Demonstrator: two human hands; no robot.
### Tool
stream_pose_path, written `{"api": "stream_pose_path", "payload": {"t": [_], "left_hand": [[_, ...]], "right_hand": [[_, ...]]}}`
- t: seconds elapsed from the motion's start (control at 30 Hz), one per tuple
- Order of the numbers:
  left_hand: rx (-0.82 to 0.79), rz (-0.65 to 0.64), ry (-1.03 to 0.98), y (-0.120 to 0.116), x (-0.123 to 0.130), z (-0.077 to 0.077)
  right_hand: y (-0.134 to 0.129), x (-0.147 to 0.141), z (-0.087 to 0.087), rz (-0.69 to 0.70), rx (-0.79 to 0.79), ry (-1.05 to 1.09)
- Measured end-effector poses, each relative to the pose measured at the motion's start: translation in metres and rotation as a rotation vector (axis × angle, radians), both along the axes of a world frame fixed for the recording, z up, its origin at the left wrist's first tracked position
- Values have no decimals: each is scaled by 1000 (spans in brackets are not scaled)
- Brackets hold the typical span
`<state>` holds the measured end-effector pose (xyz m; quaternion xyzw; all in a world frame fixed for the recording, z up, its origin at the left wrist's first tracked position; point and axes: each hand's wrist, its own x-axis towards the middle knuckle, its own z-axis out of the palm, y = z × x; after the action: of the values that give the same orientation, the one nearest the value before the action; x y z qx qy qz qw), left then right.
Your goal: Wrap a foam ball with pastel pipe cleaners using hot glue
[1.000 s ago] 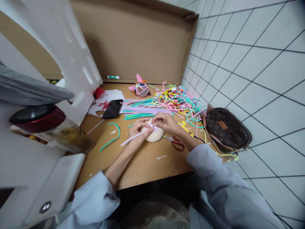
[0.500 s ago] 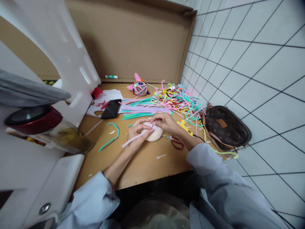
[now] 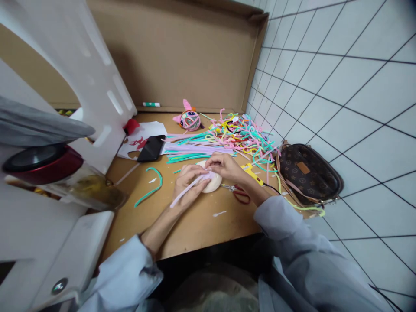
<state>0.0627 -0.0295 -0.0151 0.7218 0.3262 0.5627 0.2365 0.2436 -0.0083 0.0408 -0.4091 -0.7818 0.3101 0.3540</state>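
A cream-white ball is held just above or on the table between my hands. My left hand is closed around its left side, with the thumb along the near edge. A lilac pipe cleaner lies across the ball's top, its free end sticking out over my left palm toward the wrist. With fingertips pinched together, my right hand presses the pipe cleaner's other end onto the ball. Red-handled scissors lie right of the ball, and a yellow glue gun rests beyond my right wrist.
Straight pipe cleaners and a tangled colourful pile lie behind the ball. Near them sit a decorated pink ball, a black phone and a curved teal pipe cleaner. A brown handbag stands right, a bottle left.
The free end of the lilac pipe cleaner has swung toward me across my left hand. My left fingers have shifted slightly on the ball; my right hand stays nearly in place.
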Motion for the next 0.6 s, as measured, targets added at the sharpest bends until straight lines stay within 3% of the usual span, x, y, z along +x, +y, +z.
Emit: {"api": "stream_pose_path", "payload": {"t": [0.2, 0.4, 0.6], "left_hand": [[-202, 100, -13, 1, 5, -14], [-209, 200, 36, 0, 3, -13], [-351, 63, -11, 6, -8, -4]], "right_hand": [[0, 0, -1, -20, -21, 5], [-2, -1, -3, -81, -84, 40], [-6, -5, -4, -181, -188, 31]]}}
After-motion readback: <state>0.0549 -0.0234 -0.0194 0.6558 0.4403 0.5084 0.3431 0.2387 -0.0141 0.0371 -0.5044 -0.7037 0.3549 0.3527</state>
